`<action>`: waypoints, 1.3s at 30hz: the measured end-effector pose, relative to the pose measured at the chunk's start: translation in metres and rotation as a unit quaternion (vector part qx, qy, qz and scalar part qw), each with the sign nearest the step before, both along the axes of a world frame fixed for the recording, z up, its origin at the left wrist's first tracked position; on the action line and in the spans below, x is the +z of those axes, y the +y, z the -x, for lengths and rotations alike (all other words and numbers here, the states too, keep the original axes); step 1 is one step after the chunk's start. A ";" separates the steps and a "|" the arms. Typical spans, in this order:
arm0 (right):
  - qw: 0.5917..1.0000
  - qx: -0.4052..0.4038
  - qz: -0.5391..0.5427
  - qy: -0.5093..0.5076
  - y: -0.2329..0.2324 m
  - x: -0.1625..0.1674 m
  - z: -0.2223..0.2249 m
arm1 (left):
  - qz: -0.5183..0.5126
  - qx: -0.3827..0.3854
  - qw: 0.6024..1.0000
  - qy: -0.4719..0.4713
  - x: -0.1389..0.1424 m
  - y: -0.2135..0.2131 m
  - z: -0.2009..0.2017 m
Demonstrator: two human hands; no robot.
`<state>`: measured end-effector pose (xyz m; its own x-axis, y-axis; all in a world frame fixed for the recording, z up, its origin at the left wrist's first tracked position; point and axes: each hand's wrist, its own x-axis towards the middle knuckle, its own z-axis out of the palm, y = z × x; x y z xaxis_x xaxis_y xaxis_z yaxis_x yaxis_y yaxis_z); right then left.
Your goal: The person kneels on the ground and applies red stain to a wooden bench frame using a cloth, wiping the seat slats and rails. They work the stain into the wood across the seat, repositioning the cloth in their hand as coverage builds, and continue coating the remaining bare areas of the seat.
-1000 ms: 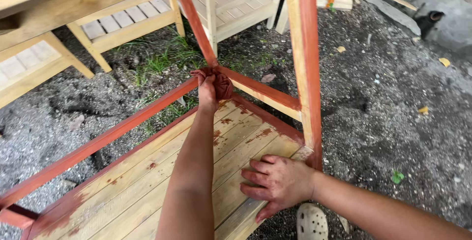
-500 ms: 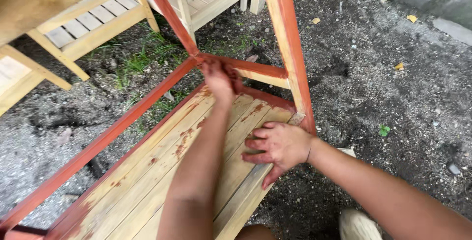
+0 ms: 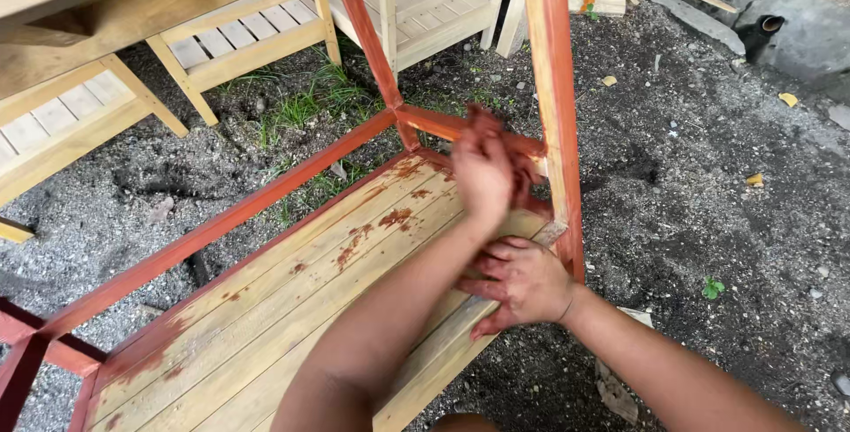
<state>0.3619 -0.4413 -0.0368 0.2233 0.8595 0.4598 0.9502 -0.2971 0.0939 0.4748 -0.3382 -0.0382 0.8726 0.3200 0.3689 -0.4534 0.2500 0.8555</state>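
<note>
Mid-staining imo: left hand (image 3: 482, 171) clenched round a stain-soaked rag (image 3: 518, 175), rubbing the far red rail (image 3: 469, 128) by the right leg (image 3: 553, 87). Right hand (image 3: 522, 281), fingers spread flat, steadies the slatted shelf (image 3: 266, 308). Next needs slats coated, mostly bare w/ blotches.

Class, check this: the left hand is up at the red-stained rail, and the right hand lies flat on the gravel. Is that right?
Not quite. In the head view the right hand lies flat on the slatted shelf, not on the gravel. The left hand is indeed up at the red-stained rail.
</note>
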 end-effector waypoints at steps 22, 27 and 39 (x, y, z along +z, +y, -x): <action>0.994 -0.016 -0.101 0.026 -0.019 -0.017 -0.048 | 0.231 0.090 0.966 0.067 -0.119 0.114 -0.232; 0.994 -0.033 -0.100 0.019 -0.025 -0.010 -0.034 | 0.325 0.003 0.939 0.114 -0.095 0.070 -0.183; 0.994 0.001 -0.089 0.061 -0.043 -0.001 -0.001 | -0.064 0.072 0.993 0.061 -0.015 -0.057 -0.033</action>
<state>0.3629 -0.4842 -0.0379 0.2844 0.7679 0.5740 0.9521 -0.2965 -0.0752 0.5079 -0.3949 -0.0535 0.8619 0.4020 0.3092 -0.3675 0.0749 0.9270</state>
